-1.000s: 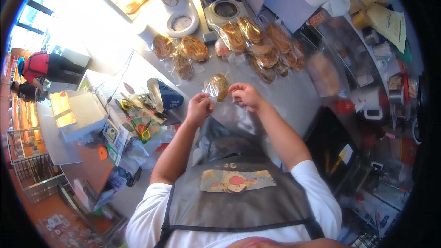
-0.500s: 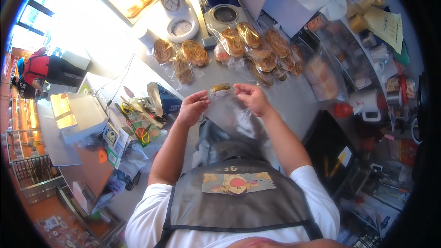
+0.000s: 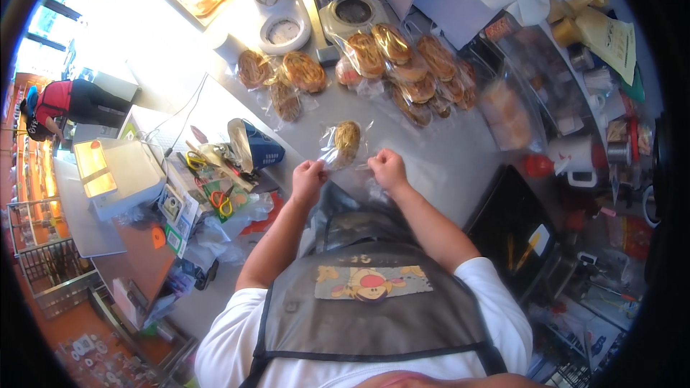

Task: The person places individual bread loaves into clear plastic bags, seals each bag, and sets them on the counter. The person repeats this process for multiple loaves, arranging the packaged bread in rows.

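So compared with half a second back, you're now holding the bagged pastry (image 3: 346, 141) flat-on to the camera instead of edge-on, and both hands have come a touch lower and closer to your apron (image 3: 374, 302). Your left hand (image 3: 309, 176) is pinching the bag's lower left corner, and your right hand (image 3: 388, 169) is closed on the clear plastic at the lower right, so the bag is hanging between them just above the grey surface (image 3: 438, 158). Fingers on both hands are curled shut on the plastic.

Room-wise, you're sitting on an open strip of surface right in front of you. Beyond it the pile of bagged pastries (image 3: 410, 72) is crowding the far side, with a smaller bunch (image 3: 284, 79) off to the far left. The blue tape dispenser (image 3: 255, 145) and scissors clutter (image 3: 215, 187) are hemming in your left, and the black tray (image 3: 514, 226) is sitting near your right elbow.
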{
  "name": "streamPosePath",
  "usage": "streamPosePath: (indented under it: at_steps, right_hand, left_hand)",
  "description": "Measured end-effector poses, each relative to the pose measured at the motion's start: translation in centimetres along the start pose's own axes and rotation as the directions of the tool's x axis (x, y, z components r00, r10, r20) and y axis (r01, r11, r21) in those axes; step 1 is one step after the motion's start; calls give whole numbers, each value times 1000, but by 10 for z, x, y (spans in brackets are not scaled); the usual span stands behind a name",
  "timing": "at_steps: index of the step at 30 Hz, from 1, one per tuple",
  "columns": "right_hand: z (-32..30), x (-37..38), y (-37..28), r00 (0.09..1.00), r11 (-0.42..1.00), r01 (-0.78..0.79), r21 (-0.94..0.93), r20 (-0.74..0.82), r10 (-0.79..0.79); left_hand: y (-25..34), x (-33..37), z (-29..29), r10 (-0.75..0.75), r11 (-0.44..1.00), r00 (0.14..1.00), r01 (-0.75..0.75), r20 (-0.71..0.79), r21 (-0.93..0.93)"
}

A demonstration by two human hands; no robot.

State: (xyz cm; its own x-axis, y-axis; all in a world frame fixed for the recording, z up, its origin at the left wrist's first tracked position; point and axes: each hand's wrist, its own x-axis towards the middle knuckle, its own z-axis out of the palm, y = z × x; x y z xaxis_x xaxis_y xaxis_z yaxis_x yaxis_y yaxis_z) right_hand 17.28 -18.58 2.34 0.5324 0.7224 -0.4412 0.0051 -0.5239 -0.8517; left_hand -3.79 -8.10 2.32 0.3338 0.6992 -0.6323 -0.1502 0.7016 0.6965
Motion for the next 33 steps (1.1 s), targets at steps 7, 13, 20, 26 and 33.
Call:
streamPosePath:
  at_steps: [7, 13, 20, 26, 33]
  right_hand:
    - [-10, 0, 0, 957, 998, -60, -5, 285, 59]
    - [-32, 40, -78, 961, 924, 228, -308, 225, -162]
    - [-11, 149, -137, 989, 966, 128, 224, -97, -109]
    - [3, 187, -148, 979, 914, 184, 361, -147, -139]
    - [-26, 138, -198, 990, 736, 64, 674, 48, -130]
  left_hand:
    - [-16, 9, -32, -342, 910, 932, 360, 120, -206]
    - [-6, 10, -31, -258, 964, 942, 265, 214, -3]
    - [41, -3, -13, 54, 993, 934, -13, 353, -118]
    - [112, 18, -5, 190, 935, 938, -84, 289, -344]
    - [165, 112, 30, 282, 916, 944, -211, 173, -342]
